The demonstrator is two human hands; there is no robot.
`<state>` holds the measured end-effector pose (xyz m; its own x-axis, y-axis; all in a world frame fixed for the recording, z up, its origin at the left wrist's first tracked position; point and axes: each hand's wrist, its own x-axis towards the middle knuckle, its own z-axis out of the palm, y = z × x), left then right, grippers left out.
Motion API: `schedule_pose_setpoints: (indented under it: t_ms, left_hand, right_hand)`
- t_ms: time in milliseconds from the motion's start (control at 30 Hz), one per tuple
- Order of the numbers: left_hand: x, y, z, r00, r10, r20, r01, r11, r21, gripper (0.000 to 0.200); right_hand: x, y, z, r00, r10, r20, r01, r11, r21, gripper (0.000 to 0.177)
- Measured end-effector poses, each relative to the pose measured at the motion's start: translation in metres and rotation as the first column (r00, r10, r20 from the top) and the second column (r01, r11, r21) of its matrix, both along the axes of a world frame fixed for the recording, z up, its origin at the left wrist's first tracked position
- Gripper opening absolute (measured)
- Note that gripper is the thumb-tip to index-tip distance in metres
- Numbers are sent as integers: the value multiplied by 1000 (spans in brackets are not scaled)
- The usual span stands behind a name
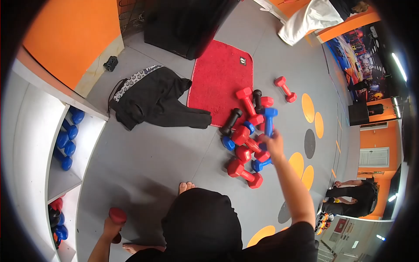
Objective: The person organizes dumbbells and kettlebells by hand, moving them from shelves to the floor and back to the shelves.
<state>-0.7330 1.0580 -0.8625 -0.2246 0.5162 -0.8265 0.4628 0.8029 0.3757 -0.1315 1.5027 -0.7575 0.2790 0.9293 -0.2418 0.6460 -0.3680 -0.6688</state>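
Note:
My right hand [274, 145] is closed round a blue dumbbell [269, 120], held over a pile of dumbbells on the grey floor. Red dumbbells [245, 174], black ones [231, 122] and blue ones lie in that pile, partly on the edge of a red mat [218, 74]. At the lower left, my left hand [112, 228] grips a red dumbbell [118, 215], low beside the white shelf. Its lower end is partly hidden by the hand.
A white shelf [89, 144] at the left holds blue dumbbells [70, 139] and more weights. Black trousers [163, 102] lie beside the mat. A lone red dumbbell [286, 89] rests farther right. Another person [360, 196] bends over at the far right.

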Motion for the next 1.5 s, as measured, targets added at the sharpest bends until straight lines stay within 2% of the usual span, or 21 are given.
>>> schedule_pose_setpoints:
  t_ms: [33,100,300,500,667,733,800,867,967,1000,1033,1067,1133,1167,1233,1267,1300,1333,1367,1433,1500]
  left_hand:
    - [-3,4,-5,1000,-3,-3,3,1000,-2,16]
    - [-3,11,-12,994,-90,-57,89,996,-17,14]
    - [4,15,6,997,-34,-72,34,999,4,13]
    - [20,17,24,988,150,-22,-151,982,-112,11]
    - [46,28,30,976,219,-2,-219,975,43,13]
    - [57,38,31,970,240,33,-242,946,216,13]
    - [68,55,38,954,282,105,-300,925,234,14]
    - [83,84,49,931,320,175,-356,901,248,15]
    - [105,132,58,854,424,302,-496,839,226,18]
    - [112,149,59,825,429,369,-533,808,252,19]
    - [119,170,69,776,451,440,-576,792,205,17]
    - [125,191,81,721,469,509,-614,773,157,17]
    - [137,223,101,648,477,594,-673,724,152,23]
    - [140,232,112,570,474,671,-723,677,137,30]
    - [144,240,141,576,352,738,-680,707,193,38]
    - [144,240,158,576,217,789,-627,736,255,47]
    - [137,237,180,569,215,794,-627,737,250,47]
    - [121,232,204,743,-15,669,-312,876,367,51]
    - [102,230,218,814,-281,509,42,901,431,56]
    - [59,175,208,803,-15,596,-208,929,305,55]
    - [18,125,189,947,132,293,-208,947,245,50]
  right_hand:
    - [12,21,-5,965,10,261,-19,999,31,33]
    - [47,60,-35,682,68,728,-183,980,80,39]
    - [71,113,-48,589,251,768,-337,940,-49,47]
    - [74,126,-80,716,335,612,-231,942,-245,58]
    - [67,106,-88,626,211,751,-283,958,-34,77]
    - [53,97,-89,660,189,727,-284,959,9,76]
    - [32,89,-91,693,166,701,-285,957,56,75]
    - [-22,72,-82,713,103,694,-455,820,346,70]
    - [-158,18,-11,702,632,327,-689,489,535,45]
    - [-195,-18,4,607,750,261,-768,470,436,50]
    - [-227,-50,3,543,822,-172,-774,569,278,67]
    - [-250,-78,-1,482,718,-502,-774,617,140,87]
    - [-278,-117,-28,403,482,-778,-835,542,-97,94]
    - [-287,-118,-38,400,484,-779,-838,537,-97,94]
    - [-301,-98,-38,120,348,-930,-950,313,-5,83]
    - [-302,-89,-21,99,254,-962,-929,371,2,64]
    - [-293,-87,-30,109,255,-961,-928,374,-6,64]
    - [-283,-84,-49,320,248,-914,-856,489,-167,54]
    - [-274,-77,-63,514,222,-829,-745,595,-303,45]
    - [-214,-62,-65,721,294,-627,-597,724,-345,36]
    - [-165,-57,-55,801,411,-434,-515,844,-152,42]
